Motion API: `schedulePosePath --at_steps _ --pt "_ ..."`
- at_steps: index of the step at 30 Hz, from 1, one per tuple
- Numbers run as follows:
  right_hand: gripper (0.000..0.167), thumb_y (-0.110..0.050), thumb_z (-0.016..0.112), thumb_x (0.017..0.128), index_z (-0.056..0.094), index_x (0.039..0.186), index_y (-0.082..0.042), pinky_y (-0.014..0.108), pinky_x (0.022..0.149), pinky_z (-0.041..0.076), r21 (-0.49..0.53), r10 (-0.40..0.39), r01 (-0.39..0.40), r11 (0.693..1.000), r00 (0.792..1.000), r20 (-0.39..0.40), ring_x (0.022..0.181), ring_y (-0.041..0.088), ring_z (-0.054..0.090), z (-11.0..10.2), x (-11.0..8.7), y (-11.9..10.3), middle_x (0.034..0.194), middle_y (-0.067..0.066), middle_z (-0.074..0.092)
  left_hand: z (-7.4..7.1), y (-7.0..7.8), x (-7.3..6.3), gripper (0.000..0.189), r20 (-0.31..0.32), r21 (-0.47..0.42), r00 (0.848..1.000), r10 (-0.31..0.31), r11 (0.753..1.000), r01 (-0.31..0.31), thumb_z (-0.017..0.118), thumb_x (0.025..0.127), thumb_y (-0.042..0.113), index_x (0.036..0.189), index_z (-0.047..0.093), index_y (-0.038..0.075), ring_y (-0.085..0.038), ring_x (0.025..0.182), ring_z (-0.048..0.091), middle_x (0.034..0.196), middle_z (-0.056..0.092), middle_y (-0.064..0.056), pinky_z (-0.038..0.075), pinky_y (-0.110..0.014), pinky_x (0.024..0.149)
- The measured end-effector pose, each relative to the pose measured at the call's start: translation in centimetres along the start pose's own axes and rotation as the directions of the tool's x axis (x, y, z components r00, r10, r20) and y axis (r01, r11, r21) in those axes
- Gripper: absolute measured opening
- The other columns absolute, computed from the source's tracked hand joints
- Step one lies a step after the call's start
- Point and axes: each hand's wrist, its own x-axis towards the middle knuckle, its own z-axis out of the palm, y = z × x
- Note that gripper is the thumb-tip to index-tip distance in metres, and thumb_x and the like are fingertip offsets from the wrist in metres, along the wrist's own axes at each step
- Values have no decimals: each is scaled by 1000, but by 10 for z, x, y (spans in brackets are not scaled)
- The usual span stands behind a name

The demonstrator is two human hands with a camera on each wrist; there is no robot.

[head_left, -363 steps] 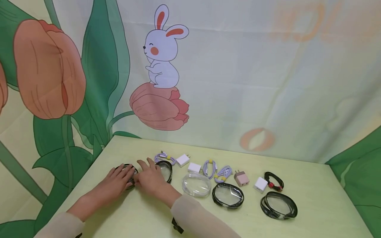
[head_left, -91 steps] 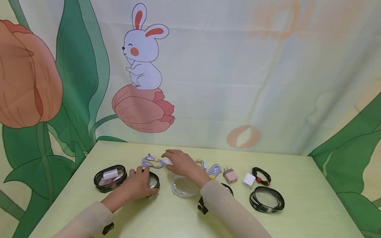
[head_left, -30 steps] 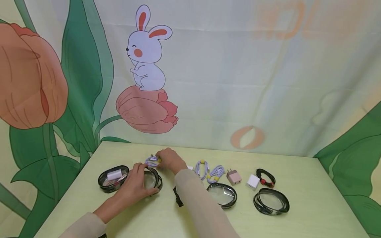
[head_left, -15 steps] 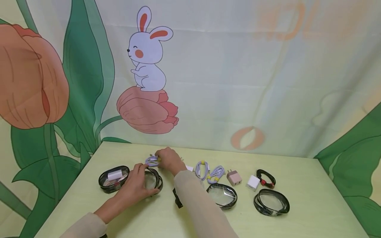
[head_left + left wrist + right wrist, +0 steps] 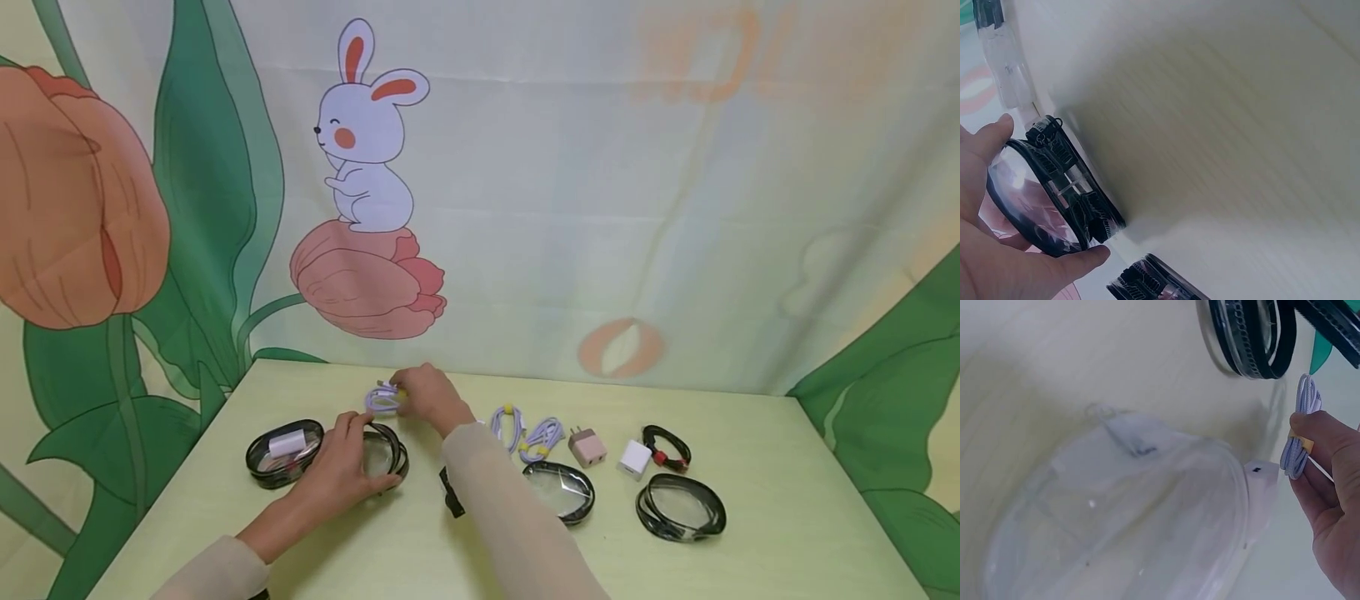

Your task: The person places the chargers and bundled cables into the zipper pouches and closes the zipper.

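Observation:
My left hand (image 5: 337, 467) grips a clear oval zip pouch (image 5: 378, 456) with a black rim, thumb near the front and fingers over the back. In the left wrist view the pouch (image 5: 1069, 187) stands on its edge, its black zip side facing the camera. Just behind it, my right hand (image 5: 431, 402) pinches a coiled lavender cable (image 5: 381, 399) by its yellow tie. The right wrist view shows the cable bundle (image 5: 1300, 456) between thumb and fingers. Left of the hands lies another black-rimmed pouch (image 5: 262, 467) with a white charger (image 5: 287, 443) in it.
Right of the hands lie two lavender cables (image 5: 542, 439), a pink charger (image 5: 587, 447), a white charger (image 5: 635, 459), a black cable (image 5: 670, 448) and two black-rimmed pouches (image 5: 681, 508). The right sleeve hides a clear pouch (image 5: 1116, 519) in the head view. A printed curtain (image 5: 525, 208) hangs behind the table.
Three seconds ago my right hand was at a white charger; it has since moved left to the lavender cable, now slightly raised. My left hand has stayed at the same pouch since then.

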Motion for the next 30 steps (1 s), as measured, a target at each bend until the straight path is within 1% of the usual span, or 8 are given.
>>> schedulePosePath --at_steps 5,10,16,20,24,30 --pt "47 -28 83 87 70 131 -21 28 92 53 -30 -2 2 1000 1000 0 106 14 66 -6 -1 4 117 -5 73 1 -1 0 102 -5 17 1000 26 1000 -26 90 75 44 148 39 -7 -48 122 48 141 39 -30 47 -61 97" --pt "48 -31 83 87 69 132 -23 28 95 52 -47 -18 18 999 1000 -5 112 14 66 -11 -4 6 120 -6 73 3 -1 2 100 -5 21 999 35 999 -35 89 77 44 149 41 -6 -47 122 48 141 39 -29 47 -61 97" --pt "49 -30 84 86 70 132 -20 28 94 53 -18 -54 54 998 999 -6 112 14 67 -22 -11 4 121 -4 73 3 0 2 99 -4 11 999 36 999 -36 88 78 45 148 41 -7 -48 123 47 142 39 -28 46 -62 97" --pt "49 -30 84 86 70 132 -20 30 95 53 -27 -64 64 998 998 -2 113 16 66 -27 -16 4 123 -5 73 3 -1 2 98 -14 10 999 47 999 -47 88 78 44 147 41 -7 -48 122 47 141 39 -28 46 -62 97" --pt "50 -31 83 87 69 134 -21 30 96 53 -28 -70 70 997 998 8 113 16 66 -30 -22 5 122 -5 73 4 -2 3 98 -16 10 999 41 999 -41 87 78 46 146 40 -8 -49 125 46 143 39 -29 45 -63 99" --pt "50 -28 84 86 69 134 -20 28 92 54 44 -69 68 997 997 24 109 14 67 -31 -33 6 121 -5 73 4 -4 3 100 -21 -8 999 38 999 -38 87 79 45 146 37 -10 -53 132 40 149 36 -31 40 -65 105"
